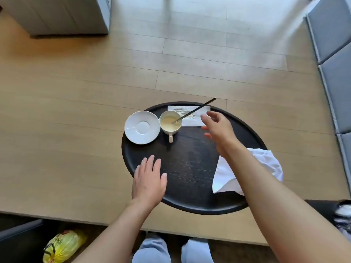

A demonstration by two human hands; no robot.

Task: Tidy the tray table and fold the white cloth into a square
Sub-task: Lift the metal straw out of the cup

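A round black tray table (190, 160) carries a white saucer (142, 127) at its far left and, beside it, a white cup (170, 123) of pale liquid with a long dark spoon (197, 109) leaning in it. A printed white paper napkin (193, 118) lies behind the cup. The crumpled white cloth (226, 175) hangs over the tray's right edge, partly hidden by my right forearm. My left hand (149, 179) hovers flat over the tray's near left rim, empty. My right hand (218, 130) reaches out above the tray just right of the cup, fingers spread, holding nothing.
The tray stands on a light wooden floor. Grey cushions (336, 54) line the right side. A grey cabinet (62, 16) is at the far left. A yellow plastic bag (62, 245) lies by my knees at the bottom left.
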